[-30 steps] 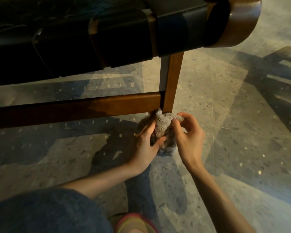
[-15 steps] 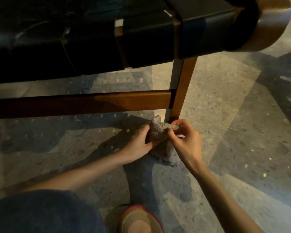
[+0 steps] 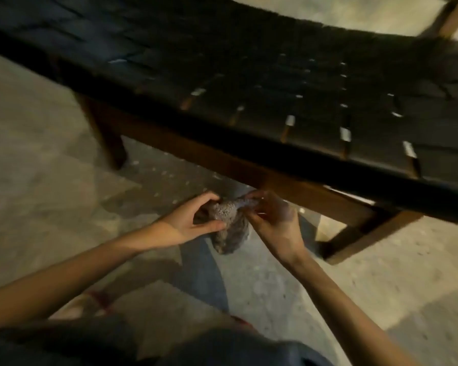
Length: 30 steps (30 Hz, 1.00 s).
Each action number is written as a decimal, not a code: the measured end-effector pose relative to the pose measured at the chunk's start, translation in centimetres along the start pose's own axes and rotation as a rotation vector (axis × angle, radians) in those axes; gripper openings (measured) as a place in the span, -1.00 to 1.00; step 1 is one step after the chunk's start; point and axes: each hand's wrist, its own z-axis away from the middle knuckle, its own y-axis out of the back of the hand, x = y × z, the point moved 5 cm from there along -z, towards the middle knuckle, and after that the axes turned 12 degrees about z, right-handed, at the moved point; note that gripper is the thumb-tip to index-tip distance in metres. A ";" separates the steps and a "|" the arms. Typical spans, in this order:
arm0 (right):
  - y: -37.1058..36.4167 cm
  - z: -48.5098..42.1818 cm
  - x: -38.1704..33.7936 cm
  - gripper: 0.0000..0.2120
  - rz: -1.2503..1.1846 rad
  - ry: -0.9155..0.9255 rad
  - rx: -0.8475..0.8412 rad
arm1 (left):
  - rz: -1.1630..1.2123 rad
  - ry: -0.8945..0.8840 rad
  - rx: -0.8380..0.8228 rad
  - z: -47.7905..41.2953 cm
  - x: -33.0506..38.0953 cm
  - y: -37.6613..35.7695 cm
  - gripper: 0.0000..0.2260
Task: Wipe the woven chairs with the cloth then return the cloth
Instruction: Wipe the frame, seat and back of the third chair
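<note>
One woven chair (image 3: pixel 288 83) in view, dark straps laced across a brown wooden frame; it fills the upper part of the head view, seat running from upper left to right edge. Two of its legs are clearly visible, one at left (image 3: pixel 109 138) and one at lower right (image 3: pixel 365 236), plus a paler wooden post at the top right corner (image 3: pixel 452 14), blurred. One long wooden rail (image 3: pixel 249 167) runs under the seat edge. One cloth (image 3: pixel 229 225), grey and nubbly, bunched up, held in the air just below and in front of that rail, above the speckled stone floor (image 3: pixel 37 159); not touching the chair as far as can be told. Two bare hands on it. Left hand (image 3: pixel 193 220): fingers curled over the top of the bundle, thumb pressed underneath, a close grip around the cloth's left side. Right hand (image 3: pixel 273 220): fingertips pinched narrowly on a twisted upper end of the cloth, rest of the cloth hanging down between the two hands. Both forearms reach in from the bottom of the frame. Dark clothing (image 3: pixel 169 347) along the bottom edge; one reddish shoe or sandal (image 3: pixel 90 305) partly seen beneath the left forearm, too blurred for detail.
</note>
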 end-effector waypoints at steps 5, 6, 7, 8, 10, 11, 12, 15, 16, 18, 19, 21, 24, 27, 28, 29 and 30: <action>-6.7 -2.8 -5.7 -0.90 0.038 0.059 -0.177 | -0.102 0.103 0.161 4.3 -1.6 7.9 -0.64; -8.0 -3.2 -6.8 -0.90 0.026 0.075 -0.189 | -0.117 0.111 0.169 5.0 -1.7 9.2 -0.65; -9.2 -3.7 -7.7 -0.90 0.008 0.088 -0.187 | -0.123 0.117 0.172 5.6 -2.0 10.6 -0.65; -10.6 -4.2 -8.3 -0.90 -0.019 0.090 -0.192 | -0.123 0.130 0.180 6.2 -2.2 11.8 -0.63; -13.3 -5.2 -9.5 -0.91 -0.067 0.072 -0.234 | -0.129 0.186 0.251 7.2 -3.5 14.5 -0.64; -14.8 -5.8 -9.9 -0.92 -0.074 0.066 -0.252 | -0.154 0.196 0.299 7.7 -4.3 15.9 -0.66; -16.2 -6.4 -10.5 -0.92 -0.077 0.061 -0.269 | -0.188 0.174 0.342 8.2 -4.9 17.1 -0.68; -20.4 -7.9 -12.9 -0.91 -0.053 0.048 -0.368 | -0.182 0.161 0.423 10.0 -6.6 20.5 -0.71; -21.7 -8.3 -13.7 -0.92 -0.052 0.040 -0.408 | -0.160 0.161 0.446 10.8 -7.1 21.6 -0.73; -23.7 -8.6 -15.7 -0.93 -0.084 0.050 -0.492 | -0.133 0.173 0.494 12.2 -7.9 23.9 -0.77; -24.3 -8.7 -16.9 -0.92 -0.089 0.065 -0.528 | -0.118 0.194 0.521 13.0 -8.1 25.1 -0.77; -24.8 -9.0 -19.5 -0.94 -0.060 0.103 -0.528 | -0.087 0.226 0.573 14.3 -7.9 27.5 -0.70; -24.9 -9.5 -23.8 -0.94 -0.076 0.120 -0.574 | -0.076 0.263 0.619 16.2 -6.5 30.5 -0.64; -24.0 -10.0 -28.9 -0.91 -0.105 0.102 -0.621 | -0.058 0.302 0.648 18.5 -3.3 33.5 -0.62; -23.5 -10.3 -31.2 -0.93 -0.112 0.102 -0.638 | -0.055 0.311 0.659 19.5 -1.4 34.9 -0.61; -22.7 -10.5 -33.8 -0.97 -0.110 0.100 -0.649 | -0.049 0.317 0.672 20.4 0.7 36.4 -0.61; -21.7 -10.8 -36.1 -0.98 -0.116 0.093 -0.659 | -0.040 0.316 0.682 21.3 2.8 37.6 -0.61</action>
